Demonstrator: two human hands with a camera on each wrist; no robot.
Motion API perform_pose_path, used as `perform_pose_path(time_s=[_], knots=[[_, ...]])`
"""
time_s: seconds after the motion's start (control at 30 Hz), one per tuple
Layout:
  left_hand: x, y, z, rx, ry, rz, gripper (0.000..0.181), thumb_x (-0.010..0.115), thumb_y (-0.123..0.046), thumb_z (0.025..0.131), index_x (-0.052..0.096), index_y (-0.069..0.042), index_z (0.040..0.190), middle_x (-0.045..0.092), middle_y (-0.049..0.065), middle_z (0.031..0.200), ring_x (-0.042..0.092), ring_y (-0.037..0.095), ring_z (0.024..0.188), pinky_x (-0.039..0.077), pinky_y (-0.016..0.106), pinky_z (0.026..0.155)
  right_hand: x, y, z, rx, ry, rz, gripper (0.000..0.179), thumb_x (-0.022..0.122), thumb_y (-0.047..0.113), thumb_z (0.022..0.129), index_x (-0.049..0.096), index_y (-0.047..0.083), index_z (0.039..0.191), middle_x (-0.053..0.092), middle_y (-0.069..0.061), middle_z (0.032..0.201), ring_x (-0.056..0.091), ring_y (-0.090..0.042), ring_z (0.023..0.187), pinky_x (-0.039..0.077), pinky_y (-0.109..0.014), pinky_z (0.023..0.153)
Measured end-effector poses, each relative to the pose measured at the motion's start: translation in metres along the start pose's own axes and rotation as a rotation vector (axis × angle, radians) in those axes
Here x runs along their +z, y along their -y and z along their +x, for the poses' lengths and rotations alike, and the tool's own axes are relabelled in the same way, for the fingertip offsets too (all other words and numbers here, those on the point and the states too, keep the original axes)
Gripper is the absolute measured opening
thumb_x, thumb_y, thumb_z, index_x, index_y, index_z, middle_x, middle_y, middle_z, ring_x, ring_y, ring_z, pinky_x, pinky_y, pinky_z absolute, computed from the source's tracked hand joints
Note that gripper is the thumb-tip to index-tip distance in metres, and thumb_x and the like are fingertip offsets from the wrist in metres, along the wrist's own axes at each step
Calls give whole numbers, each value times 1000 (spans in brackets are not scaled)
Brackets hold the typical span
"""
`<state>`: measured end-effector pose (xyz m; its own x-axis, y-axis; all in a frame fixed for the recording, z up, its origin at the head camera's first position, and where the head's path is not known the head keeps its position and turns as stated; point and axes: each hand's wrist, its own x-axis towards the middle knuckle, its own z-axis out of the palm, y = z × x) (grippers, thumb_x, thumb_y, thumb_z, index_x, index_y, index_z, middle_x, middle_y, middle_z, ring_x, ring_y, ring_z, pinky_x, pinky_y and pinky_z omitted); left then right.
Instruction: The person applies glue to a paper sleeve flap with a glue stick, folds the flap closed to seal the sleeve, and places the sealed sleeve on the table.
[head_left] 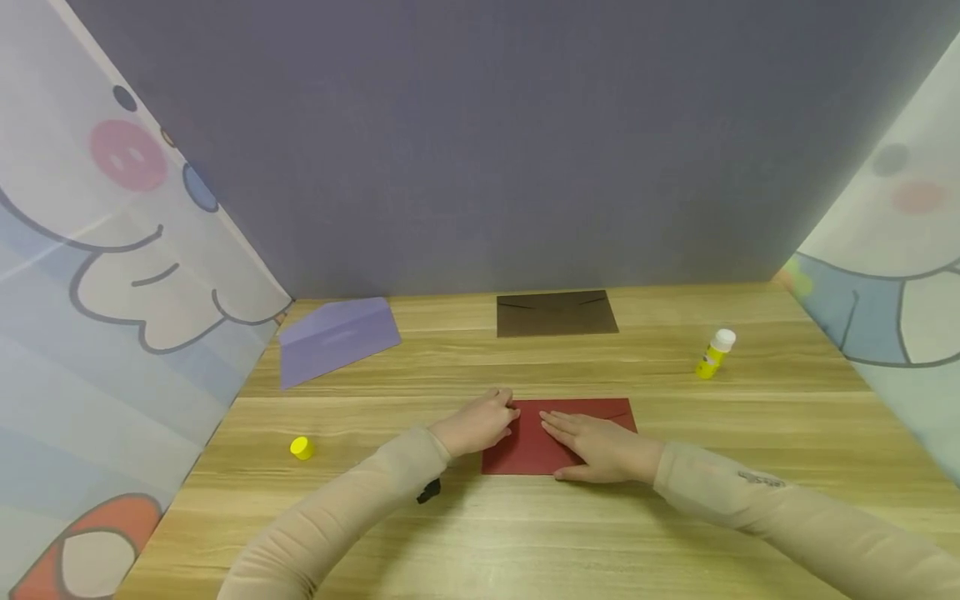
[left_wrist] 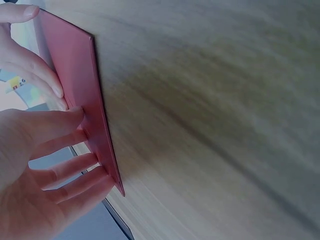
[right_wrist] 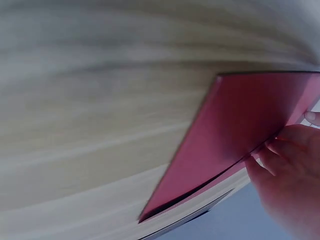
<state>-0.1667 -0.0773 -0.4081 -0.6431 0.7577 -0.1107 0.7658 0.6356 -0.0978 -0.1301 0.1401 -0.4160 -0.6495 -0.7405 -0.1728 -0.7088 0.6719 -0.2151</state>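
A red envelope [head_left: 532,457] lies flat on the wooden table in front of me, flap side up. My left hand [head_left: 480,422] is at its left end, and the left wrist view shows loosely bent fingertips resting on the paper. Spread over the right part of the envelope, my right hand [head_left: 600,446] presses down with straight fingers and covers part of the flap. In the right wrist view a dark gap runs along the flap edge of the envelope [right_wrist: 240,115], by the fingertips.
A dark brown envelope [head_left: 557,317] lies behind the red one, near the grey wall [head_left: 480,150]. At the back left is a purple envelope [head_left: 337,343] with its flap unfolded. A yellow glue stick [head_left: 716,353] with a white end stands right; a yellow cap [head_left: 302,448] sits left.
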Motion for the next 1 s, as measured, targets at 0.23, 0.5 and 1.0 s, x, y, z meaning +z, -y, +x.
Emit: perform_pose_path(time_s=[0.23,0.5,1.0], knots=[[1,0,0,4,-10,5,32,60,-22,84,62,-7,113,54,9,108,51,20,97,45,24,84,0,-5,-6,-7,-19,36,68,48,49,86,33,6,137,26,-7,144,27,-24,129,29,-41,102],[0,0,-1,15,-18,4,31,61,-22,84,63,-8,111,53,8,103,50,18,90,46,23,79,3,-14,-17,8,-34,53,68,45,51,86,34,6,136,27,-8,143,30,-27,127,31,-44,100],[-1,0,-2,13,-10,16,33,60,-22,85,61,-7,114,52,14,115,51,26,105,44,27,89,8,-34,-36,15,-124,22,68,49,48,86,37,0,133,32,-14,139,34,-30,124,34,-44,98]])
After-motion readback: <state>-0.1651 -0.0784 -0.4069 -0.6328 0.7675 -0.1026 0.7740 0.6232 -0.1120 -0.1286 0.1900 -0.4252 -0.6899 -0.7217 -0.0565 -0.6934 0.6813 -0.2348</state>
